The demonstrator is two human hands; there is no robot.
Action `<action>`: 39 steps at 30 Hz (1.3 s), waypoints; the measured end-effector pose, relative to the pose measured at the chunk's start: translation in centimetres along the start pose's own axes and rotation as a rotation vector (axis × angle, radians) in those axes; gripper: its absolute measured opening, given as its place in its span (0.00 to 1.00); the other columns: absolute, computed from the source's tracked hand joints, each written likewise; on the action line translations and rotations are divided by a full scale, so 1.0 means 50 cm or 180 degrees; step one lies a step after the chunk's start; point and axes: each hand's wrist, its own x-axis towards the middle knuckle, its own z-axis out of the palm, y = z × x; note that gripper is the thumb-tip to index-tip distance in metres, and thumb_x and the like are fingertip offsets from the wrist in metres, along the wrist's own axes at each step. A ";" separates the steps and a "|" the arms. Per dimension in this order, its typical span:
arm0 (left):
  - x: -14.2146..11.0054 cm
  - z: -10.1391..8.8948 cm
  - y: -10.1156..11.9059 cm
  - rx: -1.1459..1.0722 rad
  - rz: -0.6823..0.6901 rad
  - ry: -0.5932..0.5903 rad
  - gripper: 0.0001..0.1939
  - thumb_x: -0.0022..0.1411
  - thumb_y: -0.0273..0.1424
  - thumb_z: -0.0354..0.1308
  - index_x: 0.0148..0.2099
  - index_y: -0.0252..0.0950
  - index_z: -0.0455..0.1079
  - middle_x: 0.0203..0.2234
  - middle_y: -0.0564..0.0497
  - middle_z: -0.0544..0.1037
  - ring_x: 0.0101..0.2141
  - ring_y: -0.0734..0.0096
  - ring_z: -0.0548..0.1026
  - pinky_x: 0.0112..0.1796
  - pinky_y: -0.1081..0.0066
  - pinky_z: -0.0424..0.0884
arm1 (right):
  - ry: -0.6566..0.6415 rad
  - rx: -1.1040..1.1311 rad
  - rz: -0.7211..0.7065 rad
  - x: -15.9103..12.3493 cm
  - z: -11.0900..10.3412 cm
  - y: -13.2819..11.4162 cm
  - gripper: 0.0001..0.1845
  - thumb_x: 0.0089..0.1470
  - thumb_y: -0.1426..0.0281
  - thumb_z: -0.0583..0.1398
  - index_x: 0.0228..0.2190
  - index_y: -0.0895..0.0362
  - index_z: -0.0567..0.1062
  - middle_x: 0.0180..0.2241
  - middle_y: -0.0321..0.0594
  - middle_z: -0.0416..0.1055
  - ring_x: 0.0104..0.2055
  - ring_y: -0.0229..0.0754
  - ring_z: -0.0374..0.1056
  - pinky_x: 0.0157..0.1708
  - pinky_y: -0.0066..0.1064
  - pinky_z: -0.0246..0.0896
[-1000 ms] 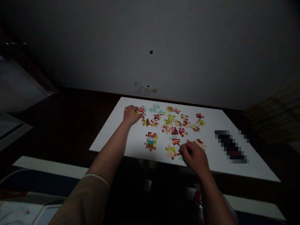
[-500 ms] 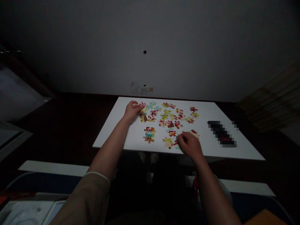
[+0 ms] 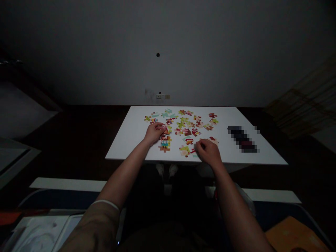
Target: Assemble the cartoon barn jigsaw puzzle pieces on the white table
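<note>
My left hand [image 3: 154, 133] pinches a red puzzle piece with a white pattern [image 3: 163, 127] between thumb and fingers. It is just above the joined puzzle pieces [image 3: 165, 144], which show a small figure in blue-green. My right hand [image 3: 209, 151] lies curled on the table near its front edge, beside a yellow-green puzzle piece [image 3: 184, 151] and a red and yellow puzzle piece [image 3: 189, 140]. Whatever its fingers hold, if anything, is hidden. Several loose puzzle pieces [image 3: 182, 122] are spread beyond both hands.
The white table [image 3: 123, 140] stands before a grey wall [image 3: 105, 70] with a socket strip [image 3: 163, 96]. A blurred-out dark object [image 3: 243, 140] lies on the table's right side. Low at right is an orange-brown item [image 3: 296, 234]; at lower left lies a white tray-like object [image 3: 39, 231].
My left hand has carried the red puzzle piece from the far left pieces toward me and slightly right, to the joined pieces. My right hand stays by the same pieces; the view has shifted slightly.
</note>
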 end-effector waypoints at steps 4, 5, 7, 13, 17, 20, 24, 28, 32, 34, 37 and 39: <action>-0.002 -0.002 -0.010 0.0698 0.0125 0.0106 0.15 0.53 0.35 0.65 0.43 0.38 0.70 0.29 0.48 0.77 0.27 0.66 0.75 0.27 0.68 0.71 | -0.0003 0.0011 -0.0016 -0.001 -0.003 0.000 0.13 0.58 0.64 0.51 0.24 0.52 0.67 0.26 0.40 0.70 0.32 0.45 0.65 0.33 0.35 0.57; -0.003 -0.001 -0.010 0.0806 0.0144 0.0124 0.15 0.53 0.35 0.65 0.43 0.38 0.70 0.29 0.49 0.77 0.27 0.66 0.75 0.27 0.68 0.71 | 0.0007 0.0016 -0.0024 -0.001 -0.004 -0.001 0.13 0.58 0.64 0.51 0.24 0.52 0.67 0.26 0.40 0.70 0.32 0.45 0.65 0.34 0.36 0.57; -0.007 0.000 -0.008 0.0965 0.0184 0.0152 0.15 0.53 0.34 0.64 0.43 0.38 0.70 0.29 0.50 0.77 0.28 0.67 0.75 0.29 0.68 0.71 | 0.0041 0.0024 -0.0019 -0.002 -0.005 -0.002 0.12 0.58 0.64 0.51 0.24 0.52 0.68 0.26 0.41 0.70 0.32 0.45 0.65 0.35 0.36 0.57; -0.020 -0.001 0.013 0.1642 0.0371 0.0211 0.10 0.51 0.34 0.64 0.38 0.40 0.73 0.27 0.51 0.75 0.29 0.63 0.73 0.33 0.65 0.68 | 0.0030 0.0058 0.0014 -0.002 -0.008 -0.008 0.12 0.56 0.66 0.51 0.23 0.51 0.67 0.26 0.42 0.70 0.32 0.46 0.65 0.34 0.37 0.57; -0.029 0.001 0.024 0.1992 0.0551 0.0211 0.09 0.51 0.33 0.64 0.37 0.41 0.74 0.33 0.48 0.76 0.36 0.58 0.73 0.40 0.61 0.67 | 0.0026 0.0045 0.0036 -0.002 -0.010 -0.009 0.12 0.56 0.65 0.51 0.23 0.51 0.67 0.26 0.42 0.70 0.32 0.46 0.65 0.34 0.37 0.56; -0.036 0.006 0.029 0.2170 0.0652 0.0189 0.09 0.52 0.34 0.63 0.38 0.40 0.74 0.36 0.46 0.75 0.39 0.56 0.72 0.44 0.58 0.66 | 0.0015 0.0073 0.0024 -0.003 -0.009 -0.009 0.13 0.57 0.65 0.51 0.23 0.51 0.67 0.26 0.42 0.71 0.32 0.46 0.66 0.34 0.37 0.56; -0.063 0.012 0.046 0.2403 0.0796 0.0280 0.14 0.56 0.34 0.60 0.46 0.40 0.72 0.40 0.45 0.74 0.44 0.54 0.70 0.49 0.55 0.64 | 0.0040 0.0110 -0.0005 -0.003 -0.008 -0.008 0.12 0.57 0.64 0.51 0.24 0.52 0.68 0.26 0.42 0.71 0.32 0.46 0.66 0.34 0.37 0.56; -0.121 0.022 0.061 0.2982 0.1034 0.0313 0.16 0.66 0.37 0.47 0.52 0.42 0.70 0.49 0.43 0.72 0.52 0.52 0.66 0.54 0.53 0.59 | 0.0050 0.0125 0.0017 -0.003 -0.007 -0.007 0.13 0.56 0.64 0.51 0.23 0.52 0.68 0.26 0.42 0.71 0.32 0.46 0.66 0.34 0.36 0.57; -0.176 0.039 0.050 0.3521 0.1046 -0.0333 0.27 0.65 0.44 0.47 0.63 0.41 0.59 0.62 0.45 0.60 0.62 0.53 0.55 0.60 0.54 0.51 | 0.0043 0.0134 0.0051 -0.004 -0.005 -0.003 0.13 0.56 0.62 0.52 0.24 0.52 0.69 0.26 0.41 0.71 0.31 0.45 0.66 0.32 0.36 0.57; -0.190 0.046 0.039 0.3684 0.0953 -0.0525 0.35 0.63 0.48 0.47 0.67 0.37 0.51 0.66 0.44 0.53 0.65 0.53 0.48 0.62 0.53 0.46 | 0.0044 0.0125 0.0048 -0.004 -0.003 -0.001 0.13 0.57 0.61 0.52 0.25 0.52 0.70 0.26 0.41 0.71 0.31 0.45 0.66 0.32 0.36 0.57; -0.200 0.053 0.027 0.3794 0.0848 -0.0539 0.39 0.63 0.50 0.45 0.69 0.37 0.45 0.67 0.44 0.48 0.66 0.52 0.44 0.63 0.51 0.43 | 0.0064 0.0114 0.0022 -0.004 -0.003 -0.001 0.13 0.56 0.61 0.51 0.24 0.52 0.70 0.26 0.41 0.71 0.31 0.46 0.66 0.33 0.36 0.57; -0.203 0.056 0.025 0.3801 0.0860 -0.0459 0.39 0.63 0.50 0.45 0.70 0.38 0.43 0.67 0.45 0.48 0.66 0.52 0.43 0.63 0.50 0.42 | 0.0076 0.0110 0.0019 -0.004 -0.004 -0.001 0.13 0.56 0.62 0.52 0.24 0.52 0.70 0.26 0.41 0.71 0.31 0.46 0.66 0.33 0.36 0.57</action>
